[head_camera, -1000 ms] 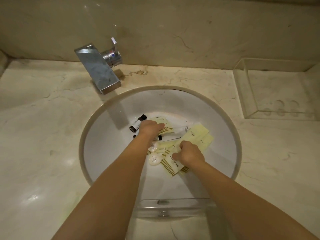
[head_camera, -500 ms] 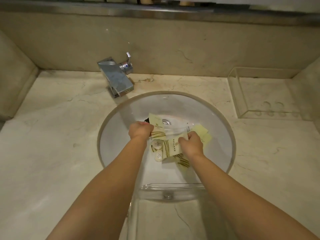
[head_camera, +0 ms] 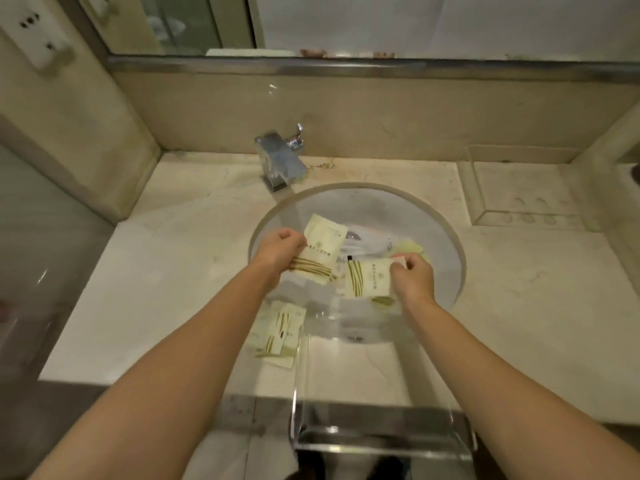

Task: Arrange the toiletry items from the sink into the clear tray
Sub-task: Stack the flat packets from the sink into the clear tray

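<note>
My left hand (head_camera: 278,252) grips a cream sachet with gold stripes (head_camera: 323,245) by its left edge, held above the white sink (head_camera: 459,261). My right hand (head_camera: 414,277) pinches a second striped sachet (head_camera: 367,278) by its right edge, over the sink's front half. More packets (head_camera: 407,247) lie in the basin behind the hands, partly hidden. A clear tray (head_camera: 381,431) stands at the counter's front edge, just below my hands. A few striped sachets (head_camera: 278,332) lie by that tray's left wall at the sink's front rim.
A chrome faucet (head_camera: 280,162) stands behind the sink at the left. A second clear tray (head_camera: 479,188) sits on the marble counter at the back right. A mirror ledge (head_camera: 346,67) runs above the backsplash, and side walls close in on both sides.
Both hands have risen from the pile in the basin, each lifting a striped sachet. The view has pulled back, so the front tray and the sachets beside it now show.
</note>
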The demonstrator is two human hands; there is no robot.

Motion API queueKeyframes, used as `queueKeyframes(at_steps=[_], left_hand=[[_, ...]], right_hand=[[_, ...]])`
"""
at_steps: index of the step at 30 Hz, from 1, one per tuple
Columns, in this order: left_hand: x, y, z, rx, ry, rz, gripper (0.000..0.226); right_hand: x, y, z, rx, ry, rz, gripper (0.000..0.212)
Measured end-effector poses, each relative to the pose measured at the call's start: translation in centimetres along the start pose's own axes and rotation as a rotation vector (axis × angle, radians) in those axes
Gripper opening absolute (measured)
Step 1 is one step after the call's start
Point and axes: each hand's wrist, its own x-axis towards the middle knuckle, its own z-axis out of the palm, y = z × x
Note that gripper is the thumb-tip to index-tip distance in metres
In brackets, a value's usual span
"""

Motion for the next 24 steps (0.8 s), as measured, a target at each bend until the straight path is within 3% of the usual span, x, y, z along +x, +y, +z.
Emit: queueKeyframes(at_steps=[11,17,24], left_hand=[[-6.6,-2.3,0.2,0.427,-0.209,0.142,0.020],[-8.7,-4.9,1.9,0.782,-0.421,0.209,0.008],[-10.2,-8.1,4.0,0.983,-0.557,0.247,0.016]], right_hand=[[-5.3,1.1,-2.2,-0.127,-0.058,-0.123,0.024],[-7.3,3.9,-3.8,-0.516,-0.202,-0.352,0.030],[-9.1,7.3,-5.9,-0.778,-0.159,-0.555,0.013]])
